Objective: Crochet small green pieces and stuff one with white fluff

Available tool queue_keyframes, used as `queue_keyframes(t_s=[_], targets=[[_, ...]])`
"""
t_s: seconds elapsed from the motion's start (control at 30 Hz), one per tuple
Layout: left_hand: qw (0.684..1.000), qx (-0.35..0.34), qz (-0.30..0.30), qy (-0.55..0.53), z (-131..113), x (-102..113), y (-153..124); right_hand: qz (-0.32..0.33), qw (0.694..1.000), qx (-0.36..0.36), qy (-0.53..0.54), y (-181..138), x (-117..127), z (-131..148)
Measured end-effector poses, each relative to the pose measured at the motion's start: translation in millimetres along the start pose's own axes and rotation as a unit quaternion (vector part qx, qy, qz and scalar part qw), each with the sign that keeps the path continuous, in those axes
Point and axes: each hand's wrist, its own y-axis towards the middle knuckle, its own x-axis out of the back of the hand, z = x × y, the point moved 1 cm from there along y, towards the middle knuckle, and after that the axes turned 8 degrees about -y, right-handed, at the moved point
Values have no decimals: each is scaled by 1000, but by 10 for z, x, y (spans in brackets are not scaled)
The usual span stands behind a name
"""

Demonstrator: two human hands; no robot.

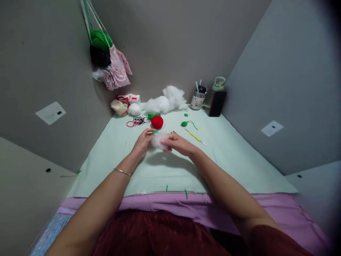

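Over the middle of the table, a tuft of white fiberfill stuffing sits between my two hands, a little blurred. My right hand pinches the tuft from its right side. On the other side, my left hand has its fingers curled round a small green piece, mostly hidden, with the tuft against it. Just beyond lies a red crocheted ball. To the right are a small green crocheted piece with a yarn tail and a yellow-handled crochet hook. A metal tip, partly hidden, shows behind my right hand.
At the back stand a heap of white stuffing, a white yarn ball, a decorated pen cup, a green bottle and a dark phone. Loose red and black yarn lies left. Walls enclose three sides; bags hang left.
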Motion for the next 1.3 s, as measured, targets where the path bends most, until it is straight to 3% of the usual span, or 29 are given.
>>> queue_keyframes(t_s=[0.07, 0.13, 0.2, 0.27, 0.33, 0.5, 0.7, 0.77, 0.93, 1.0, 1.13, 1.23, 1.3], targets=[[996, 31, 70, 35, 44, -101, -91, -159, 987, 9, 10, 41, 88, -50], [972, 79, 198, 104, 85, -196, -186, -226, 974, 14, -22, 63, 125, -91], [936, 98, 300, 154, 111, -257, -257, -207, 975, 25, -80, 72, 116, -128], [916, 106, 346, 171, 125, -276, -285, -159, 977, 23, -141, 72, 84, -168], [922, 106, 335, 163, 122, -261, -273, -130, 975, 8, -183, 66, 51, -199], [977, 64, 194, 55, 4, -173, -191, -134, 974, 29, -178, 31, 30, -141], [996, 41, 71, -29, -152, -113, -115, -45, 986, -57, -147, -16, 116, -57], [998, 30, 40, -34, -160, -100, -94, -62, 983, -55, -163, -18, 155, -45], [999, 30, 29, -5, -106, -106, -105, -245, 957, 43, -149, -4, 177, 24], [999, 28, 32, 8, -79, -122, -123, -248, 964, 63, -68, 12, 151, 40], [999, 15, 33, 17, -41, -147, -138, -238, 970, 19, 45, 39, 130, -2], [999, -1, 39, 10, -24, -150, -125, -274, 960, -9, -62, 44, 142, -64], [999, -17, 40, 5, -14, -144, -110, -224, 961, -10, -160, 50, 125, -96]])
